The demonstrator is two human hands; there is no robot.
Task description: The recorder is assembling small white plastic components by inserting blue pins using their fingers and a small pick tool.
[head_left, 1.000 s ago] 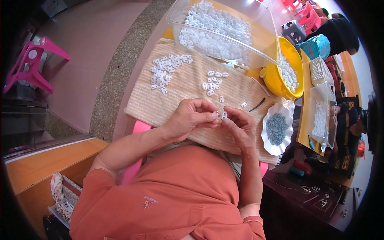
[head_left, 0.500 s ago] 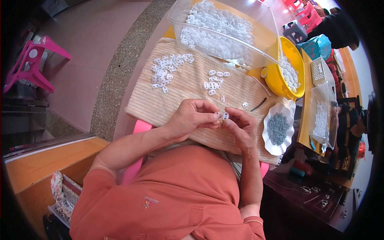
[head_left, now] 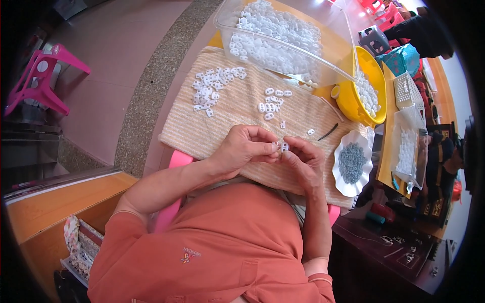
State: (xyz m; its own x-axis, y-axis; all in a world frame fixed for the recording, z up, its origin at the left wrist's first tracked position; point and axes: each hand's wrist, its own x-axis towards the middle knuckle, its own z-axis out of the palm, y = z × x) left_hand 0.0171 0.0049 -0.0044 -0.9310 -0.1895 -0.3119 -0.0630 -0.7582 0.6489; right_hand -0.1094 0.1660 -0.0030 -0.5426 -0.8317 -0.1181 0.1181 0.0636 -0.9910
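Observation:
Close together over the towel, both hands pinch small white plastic pieces with holes. My left hand [head_left: 250,149] is closed, its thumb and fingertips on a small white piece [head_left: 275,144] that is mostly covered. Right beside it, my right hand [head_left: 306,160] grips another white two-hole piece [head_left: 285,146] between thumb and fingers. Whether the two pieces touch is too small to tell. Beyond the hands lies a loose group of similar white pieces [head_left: 270,107], with a lone piece [head_left: 311,132] and a black strip [head_left: 328,132] to the right.
A striped towel [head_left: 184,123] covers the table, with a heap of white pieces [head_left: 206,93] at left. A clear bin [head_left: 331,70] of white pieces stands at the back, a yellow basin [head_left: 347,103] at right. Small grey parts [head_left: 352,162] fill a scalloped white dish [head_left: 345,188].
Both hands keep nearly the same place and pinch. The white piece in my right hand appears slightly turned. The surroundings shift a little in the picture.

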